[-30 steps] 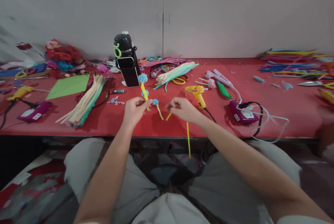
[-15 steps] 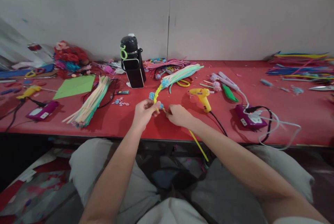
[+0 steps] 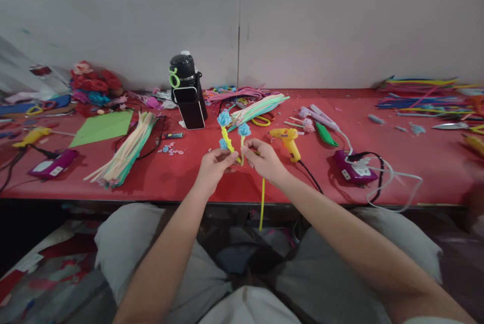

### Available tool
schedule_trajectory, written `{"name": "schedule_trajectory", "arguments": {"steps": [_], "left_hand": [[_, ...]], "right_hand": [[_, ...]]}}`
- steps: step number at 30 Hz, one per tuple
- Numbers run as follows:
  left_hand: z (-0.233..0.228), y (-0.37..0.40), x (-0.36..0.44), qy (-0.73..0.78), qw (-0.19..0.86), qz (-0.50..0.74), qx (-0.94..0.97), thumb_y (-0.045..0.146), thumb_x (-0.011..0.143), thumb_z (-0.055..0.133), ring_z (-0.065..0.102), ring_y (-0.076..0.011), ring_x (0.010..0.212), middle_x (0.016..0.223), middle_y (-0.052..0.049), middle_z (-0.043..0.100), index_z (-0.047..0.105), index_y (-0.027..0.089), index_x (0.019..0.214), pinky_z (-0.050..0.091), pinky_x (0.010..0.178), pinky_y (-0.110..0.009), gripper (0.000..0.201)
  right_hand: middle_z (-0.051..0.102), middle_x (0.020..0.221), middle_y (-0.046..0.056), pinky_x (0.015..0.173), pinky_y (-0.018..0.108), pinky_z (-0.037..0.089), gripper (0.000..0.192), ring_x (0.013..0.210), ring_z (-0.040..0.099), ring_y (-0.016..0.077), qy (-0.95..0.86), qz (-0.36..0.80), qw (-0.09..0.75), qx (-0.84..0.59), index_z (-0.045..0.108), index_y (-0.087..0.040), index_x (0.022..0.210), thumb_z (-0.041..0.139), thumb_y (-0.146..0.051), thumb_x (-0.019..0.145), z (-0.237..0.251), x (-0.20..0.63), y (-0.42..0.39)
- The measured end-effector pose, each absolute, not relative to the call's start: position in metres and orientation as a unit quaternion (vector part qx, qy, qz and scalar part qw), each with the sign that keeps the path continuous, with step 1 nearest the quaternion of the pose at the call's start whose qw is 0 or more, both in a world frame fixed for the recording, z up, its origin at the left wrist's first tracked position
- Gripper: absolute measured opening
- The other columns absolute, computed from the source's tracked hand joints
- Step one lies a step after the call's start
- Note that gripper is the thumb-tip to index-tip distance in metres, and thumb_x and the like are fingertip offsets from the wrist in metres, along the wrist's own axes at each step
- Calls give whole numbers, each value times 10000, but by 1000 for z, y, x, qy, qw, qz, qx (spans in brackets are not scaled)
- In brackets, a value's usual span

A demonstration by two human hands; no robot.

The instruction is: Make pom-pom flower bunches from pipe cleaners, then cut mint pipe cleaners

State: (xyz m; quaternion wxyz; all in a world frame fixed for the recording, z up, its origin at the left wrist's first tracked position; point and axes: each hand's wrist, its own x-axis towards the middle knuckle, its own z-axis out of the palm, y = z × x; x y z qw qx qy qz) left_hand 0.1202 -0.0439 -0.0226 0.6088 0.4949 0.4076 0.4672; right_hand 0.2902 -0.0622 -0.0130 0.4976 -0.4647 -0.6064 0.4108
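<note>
Between thumb and fingers, my left hand pinches a yellow fuzzy pipe-cleaner stem. One blue pipe-cleaner flower tops that stem, and a second blue bloom sits at its left side. My right hand is closed on the pale stem of another blue flower, held upright just right of the yellow one. Below my right hand a long yellow pipe-cleaner end hangs past the table edge. Where the stems meet near my fingertips is partly hidden.
A yellow glue gun lies right of my hands, near a purple power strip. Bundled pale and green pipe cleaners lie to the left. Behind stand a black bottle and more pipe cleaners.
The blue flower at my right hand has swung from low beside the left thumb to upright next to the yellow stem. The hanging yellow end has shifted left and hangs straighter.
</note>
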Motion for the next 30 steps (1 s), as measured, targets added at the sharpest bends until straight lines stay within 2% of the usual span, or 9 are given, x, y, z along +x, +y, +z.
{"name": "schedule_trajectory", "arguments": {"steps": [4,9,16,25,30], "left_hand": [[-21,-47,123,398,628,461,485,473,632,901,697,-149,688,778,-34,724,722,139,853,606,702,-306,440],[-20,-49,124,391,634,479,465,449,585,928,673,-131,648,749,-16,706,724,139,838,613,689,-305,449],[-19,-50,125,376,643,491,452,403,574,942,661,-117,636,748,-14,705,742,133,810,608,686,-297,411],[-19,-54,128,364,650,455,488,361,579,941,636,-124,647,712,-20,703,773,139,793,586,696,-306,351],[-16,-53,125,362,655,434,502,347,601,933,657,-138,672,741,-41,727,807,136,840,595,722,-316,343]], "right_hand": [[513,698,-13,568,271,402,352,611,461,132,-613,390,515,-454,502,-222,802,566,-555,897,-15,283,-66],[573,755,17,647,294,440,346,687,516,157,-607,370,526,-467,537,-214,804,564,-549,889,-21,278,-70],[602,744,19,640,297,438,310,659,517,154,-590,371,540,-473,595,-204,822,605,-509,878,-22,278,-73],[590,740,10,637,298,513,333,654,577,150,-547,397,576,-460,568,-207,825,627,-529,882,-21,276,-77],[581,718,-4,614,285,491,318,630,560,137,-543,406,590,-438,593,-201,828,666,-508,871,-21,276,-77]]}}
